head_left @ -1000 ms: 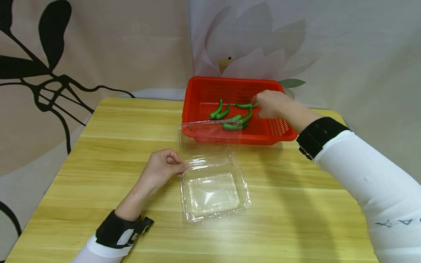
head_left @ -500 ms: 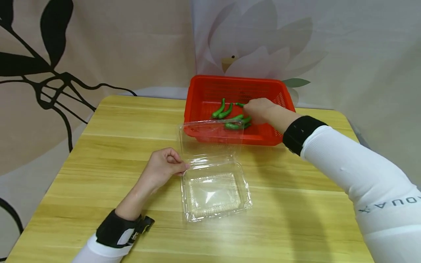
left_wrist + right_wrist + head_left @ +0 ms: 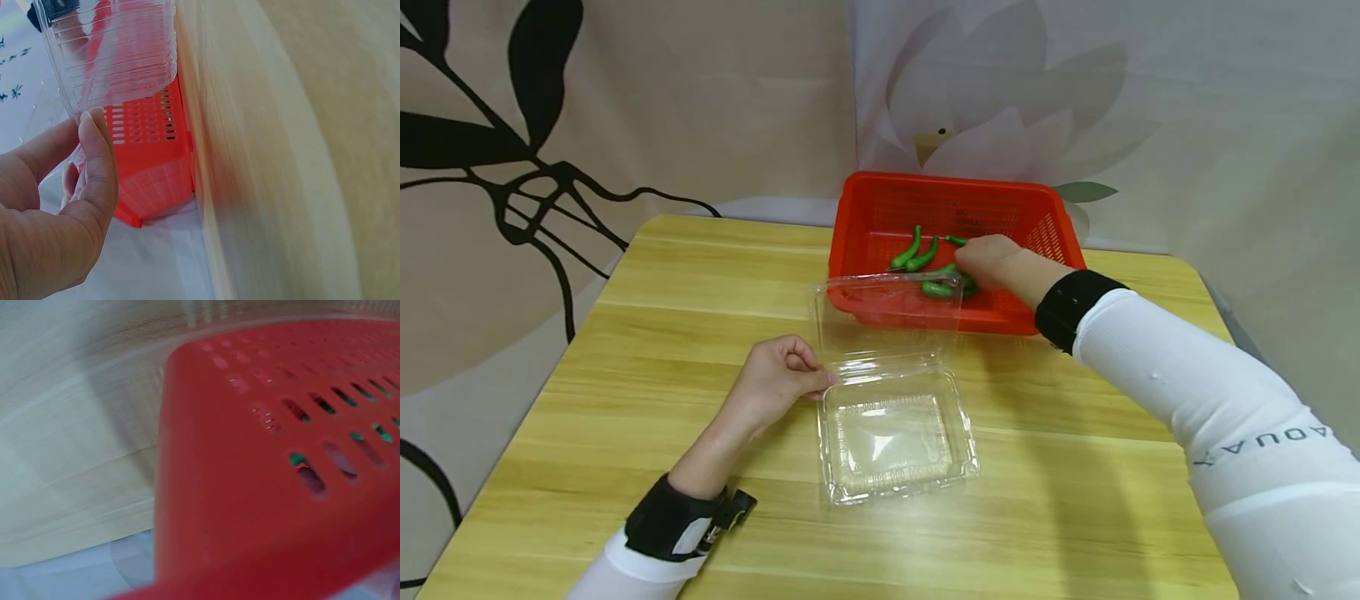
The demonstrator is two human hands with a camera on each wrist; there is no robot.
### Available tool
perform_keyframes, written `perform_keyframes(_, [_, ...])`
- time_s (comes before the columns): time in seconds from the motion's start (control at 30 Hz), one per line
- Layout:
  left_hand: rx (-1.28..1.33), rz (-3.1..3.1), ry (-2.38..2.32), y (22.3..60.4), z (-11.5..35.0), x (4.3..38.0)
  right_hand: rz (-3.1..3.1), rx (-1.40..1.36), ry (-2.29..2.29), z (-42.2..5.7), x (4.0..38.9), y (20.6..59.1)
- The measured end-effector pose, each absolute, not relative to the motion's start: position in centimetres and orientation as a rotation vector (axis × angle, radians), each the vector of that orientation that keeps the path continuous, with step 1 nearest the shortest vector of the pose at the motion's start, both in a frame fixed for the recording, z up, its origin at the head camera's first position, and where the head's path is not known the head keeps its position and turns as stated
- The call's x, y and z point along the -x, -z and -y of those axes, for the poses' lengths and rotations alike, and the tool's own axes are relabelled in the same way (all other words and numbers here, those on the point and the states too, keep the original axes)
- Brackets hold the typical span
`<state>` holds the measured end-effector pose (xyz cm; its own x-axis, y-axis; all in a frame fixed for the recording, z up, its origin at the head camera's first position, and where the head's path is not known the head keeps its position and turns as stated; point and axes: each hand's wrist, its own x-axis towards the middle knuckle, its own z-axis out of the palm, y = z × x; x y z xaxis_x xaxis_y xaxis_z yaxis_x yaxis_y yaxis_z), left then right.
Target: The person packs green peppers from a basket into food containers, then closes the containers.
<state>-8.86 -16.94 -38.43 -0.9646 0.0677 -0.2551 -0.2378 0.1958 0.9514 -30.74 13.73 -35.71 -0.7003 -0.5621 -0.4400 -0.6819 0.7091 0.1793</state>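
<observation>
A clear plastic clamshell box lies opened on the wooden table, its lid leaning back against the front of a red basket. Thumb and fingers of my left hand pinch the box's left edge near the hinge; the left wrist view shows this grip on the clear plastic close up. Several green chili peppers lie inside the basket. Down among them reaches my right hand, its fingertips hidden behind the hand. In the right wrist view the basket wall covers that hand.
The basket stands at the table's back edge, in front of a printed curtain. Bare wooden tabletop spreads to the right of the box and in front of it. Slots in the basket wall show bits of green.
My right hand has moved left and slightly down within the basket, over the peppers. The left hand keeps its pinch on the clamshell box. The head view has shifted slightly.
</observation>
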Motion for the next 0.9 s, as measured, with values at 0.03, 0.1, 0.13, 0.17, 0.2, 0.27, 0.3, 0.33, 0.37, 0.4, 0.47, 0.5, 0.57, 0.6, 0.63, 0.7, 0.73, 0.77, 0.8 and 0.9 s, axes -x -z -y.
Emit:
perform_keyframes(0.03, [0.161,-2.231,-1.844,38.4,16.9,8.9,-2.568,0.969,-0.466,-13.8,30.8,35.7])
perform_keyframes(0.1, [0.158,-2.231,-1.842,38.4,16.9,8.9,-2.570,0.965,-0.461,-13.9,30.9,35.7])
perform_keyframes(0.13, [0.154,-2.228,-1.844,38.4,16.9,8.9,-2.573,0.963,-0.451,-14.0,30.9,35.5])
perform_keyframes(0.17, [0.151,-2.226,-1.845,38.4,16.9,8.9,-2.578,0.952,-0.435,-14.1,30.9,35.4])
perform_keyframes(0.2, [0.150,-2.225,-1.846,38.4,16.9,8.9,-2.581,0.944,-0.414,-14.1,30.9,35.1])
perform_keyframes(0.27, [0.150,-2.225,-1.847,38.3,16.9,8.9,-2.594,0.936,-0.367,-14.3,31.0,34.5])
perform_keyframes(0.3, [0.151,-2.224,-1.849,38.3,16.9,8.9,-2.604,0.928,-0.340,-14.3,31.0,34.2])
perform_keyframes(0.33, [0.152,-2.224,-1.851,38.3,16.9,8.9,-2.616,0.927,-0.310,-14.4,31.0,33.8])
perform_keyframes(0.37, [0.153,-2.227,-1.850,38.3,16.9,8.9,-2.625,0.923,-0.282,-14.5,31.0,33.5])
perform_keyframes(0.4, [0.153,-2.229,-1.848,38.3,16.9,8.9,-2.634,0.925,-0.257,-14.6,31.1,33.2])
perform_keyframes(0.47, [0.152,-2.235,-1.845,38.3,17.0,8.9,-2.653,0.926,-0.207,-14.8,31.0,32.5])
perform_keyframes(0.5, [0.150,-2.237,-1.844,38.3,17.0,8.9,-2.660,0.924,-0.179,-14.9,31.0,32.2])
perform_keyframes(0.57, [0.147,-2.241,-1.842,38.3,17.0,8.9,-2.677,0.917,-0.135,-15.2,30.8,31.7])
perform_keyframes(0.6, [0.146,-2.242,-1.842,38.3,17.0,8.9,-2.685,0.910,-0.109,-15.3,30.7,31.4])
perform_keyframes(0.63, [0.146,-2.244,-1.842,38.3,17.0,8.9,-2.692,0.898,-0.078,-15.4,30.6,31.1])
perform_keyframes(0.7, [0.144,-2.244,-1.847,38.3,17.1,8.9,-2.712,0.881,-0.015,-15.7,30.3,30.6])
perform_keyframes(0.73, [0.143,-2.243,-1.849,38.3,17.1,8.8,-2.726,0.877,0.013,-15.9,30.1,30.5])
perform_keyframes(0.77, [0.142,-2.243,-1.850,38.3,17.1,8.8,-2.737,0.875,0.047,-16.0,30.0,30.2])
perform_keyframes(0.8, [0.140,-2.244,-1.851,38.3,17.1,8.8,-2.749,0.875,0.085,-16.2,29.8,30.0])
perform_keyframes(0.9, [0.137,-2.240,-1.855,38.3,17.1,8.8,-2.796,0.886,0.170,-16.7,29.2,29.3])
